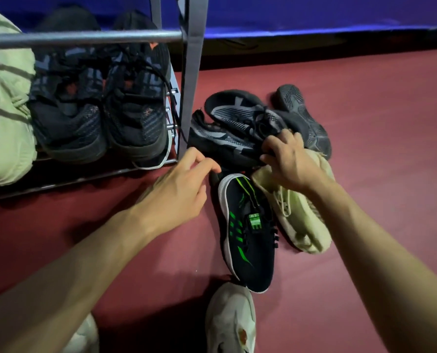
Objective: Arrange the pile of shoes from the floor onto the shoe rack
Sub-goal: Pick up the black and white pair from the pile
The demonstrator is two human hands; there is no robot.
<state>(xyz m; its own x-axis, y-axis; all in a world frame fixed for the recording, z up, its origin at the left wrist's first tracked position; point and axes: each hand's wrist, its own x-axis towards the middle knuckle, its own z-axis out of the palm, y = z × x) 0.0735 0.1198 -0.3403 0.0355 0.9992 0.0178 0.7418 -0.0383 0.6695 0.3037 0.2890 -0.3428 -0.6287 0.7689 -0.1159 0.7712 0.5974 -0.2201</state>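
A black pair (97,103) and one pale green shoe (3,103) sit on the rack (85,36) at far left — several remain piled right of it. Right hand (291,159) grips the grey-black sneaker (222,141); left hand (179,189) reaches in, fingers loose.

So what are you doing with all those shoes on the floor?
A person is sorting a pile of shoes beside a metal shoe rack. The right hand is gripping a black-and-grey sneaker at the top of the pile, while the left hand reaches in next to it, holding nothing. A black sneaker with green stripes and a pale green shoe are on the red floor. A pair of black sneakers already sits on the rack.
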